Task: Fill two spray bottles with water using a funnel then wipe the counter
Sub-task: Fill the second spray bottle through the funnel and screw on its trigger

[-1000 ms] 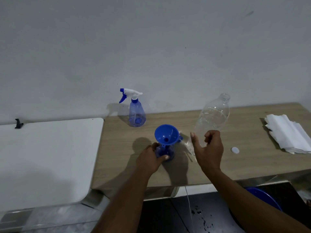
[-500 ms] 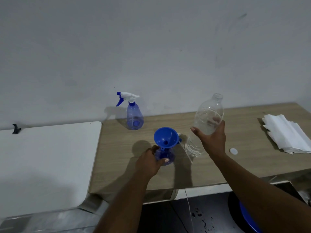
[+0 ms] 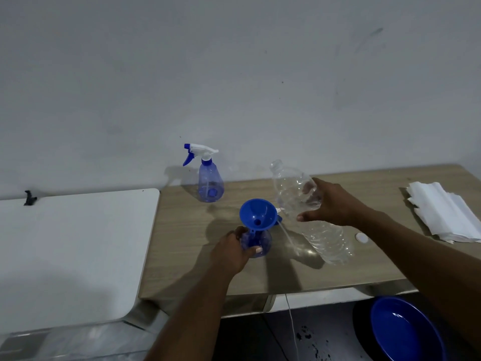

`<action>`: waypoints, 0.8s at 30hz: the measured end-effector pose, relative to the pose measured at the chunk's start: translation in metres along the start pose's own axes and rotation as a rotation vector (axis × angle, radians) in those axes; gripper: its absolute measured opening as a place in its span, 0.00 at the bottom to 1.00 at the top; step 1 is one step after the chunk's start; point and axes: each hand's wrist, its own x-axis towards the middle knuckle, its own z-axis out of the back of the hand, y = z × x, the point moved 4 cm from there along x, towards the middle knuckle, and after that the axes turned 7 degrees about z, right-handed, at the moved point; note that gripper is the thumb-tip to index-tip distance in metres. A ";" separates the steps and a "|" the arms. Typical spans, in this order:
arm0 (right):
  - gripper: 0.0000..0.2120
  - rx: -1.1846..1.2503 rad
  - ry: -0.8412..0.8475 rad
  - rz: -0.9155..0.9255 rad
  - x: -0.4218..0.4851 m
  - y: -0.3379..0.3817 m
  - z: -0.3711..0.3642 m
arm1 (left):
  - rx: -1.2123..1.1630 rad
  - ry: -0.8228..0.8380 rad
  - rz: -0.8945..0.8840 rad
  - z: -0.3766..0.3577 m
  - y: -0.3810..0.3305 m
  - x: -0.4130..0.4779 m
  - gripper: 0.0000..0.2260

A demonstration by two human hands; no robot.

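Your right hand (image 3: 335, 204) is gripping the water bottle (image 3: 291, 194), left hand (image 3: 231, 252) is wrapping the spray bottle (image 3: 257, 242). Mouth's looking off the funnel (image 3: 256, 211), so you're risking spills tbh.

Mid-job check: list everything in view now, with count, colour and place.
trigger spray bottle: 1, blue, back of counter by wall
open spray bottle: 1, blue, counter front
funnel: 1, blue, in open spray bottle's neck
water bottle: 1, clear, uncapped, tilted
sprayer head: 1, white-blue, counter, behind funnel
cap: 1, white, counter, right of water bottle
paper towels: 1 stack, white, counter's right end
counter: 1, wood-coloured
table: 1, white, left of counter
basin: 1, blue, floor, lower right
left hand: 1, holds open spray bottle
right hand: 1, grips water bottle
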 end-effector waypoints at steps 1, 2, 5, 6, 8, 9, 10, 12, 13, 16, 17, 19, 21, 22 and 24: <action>0.35 -0.041 0.040 0.006 0.000 0.002 0.003 | -0.007 -0.002 -0.002 0.000 0.001 0.000 0.30; 0.35 -0.077 0.069 0.015 0.000 0.003 0.006 | -0.014 -0.003 0.002 0.000 0.001 0.000 0.30; 0.35 -0.163 0.124 0.030 -0.003 0.008 0.017 | -0.025 -0.010 -0.002 0.000 0.003 0.000 0.31; 0.35 -0.198 0.142 0.037 -0.004 0.010 0.019 | -0.022 -0.012 -0.006 0.000 0.002 -0.001 0.31; 0.37 -0.283 0.176 0.048 -0.006 0.017 0.023 | -0.010 -0.013 -0.007 0.001 0.000 -0.003 0.31; 0.38 -0.333 0.191 0.046 -0.007 0.020 0.025 | -0.010 -0.016 -0.007 0.002 -0.001 -0.003 0.32; 0.40 -0.383 0.210 0.042 -0.008 0.022 0.026 | -0.009 -0.018 -0.003 0.002 -0.001 -0.003 0.32; 0.42 -0.462 0.260 0.042 -0.009 0.025 0.028 | -0.001 -0.017 0.003 0.002 -0.001 -0.003 0.32; 0.42 -0.489 0.284 0.042 -0.010 0.026 0.029 | 0.004 -0.018 0.003 0.002 -0.001 -0.003 0.31; 0.41 -0.568 0.337 0.037 -0.012 0.027 0.031 | 0.016 -0.016 0.009 0.003 -0.002 -0.005 0.29; 0.40 -0.591 0.350 0.039 -0.013 0.028 0.032 | 0.015 -0.015 0.009 0.003 -0.002 -0.005 0.29; 0.39 -0.628 0.368 0.046 -0.014 0.030 0.032 | 0.013 -0.016 0.018 0.003 -0.001 -0.005 0.30; 0.39 -0.642 0.381 0.047 -0.014 0.032 0.031 | 0.025 -0.014 0.019 0.002 0.000 -0.003 0.31; 0.39 -0.644 0.386 0.045 -0.014 0.032 0.031 | 0.031 -0.012 0.021 0.003 -0.001 -0.004 0.31; 0.39 -0.655 0.400 0.042 -0.015 0.034 0.030 | 0.034 -0.016 0.023 0.003 -0.002 -0.004 0.30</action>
